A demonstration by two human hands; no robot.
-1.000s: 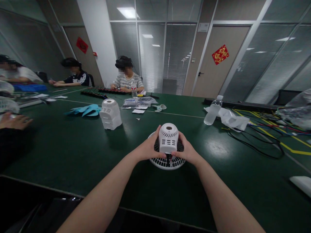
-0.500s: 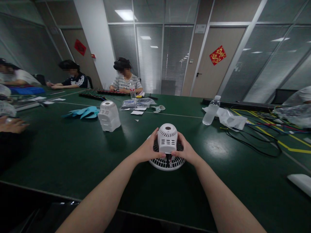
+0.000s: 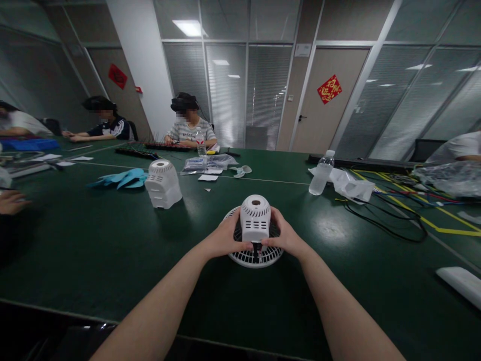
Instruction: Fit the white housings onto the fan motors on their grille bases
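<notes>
"What are you holding out there?"
"On my feed, the white housing [image 3: 255,220], upright between my left hand [image 3: 224,238] and right hand [image 3: 285,236]. Both grip its sides, thumbs by its near lower edge."
"And beneath?"
"The round grille [image 3: 244,262], under both hands. A dark piece [image 3: 257,250] between my thumbs is too small to make out."
"Anything hidden?"
"Some fingers, behind the housing, and the grille's middle. Whether housing and grille are joined, I can't tell."
</notes>
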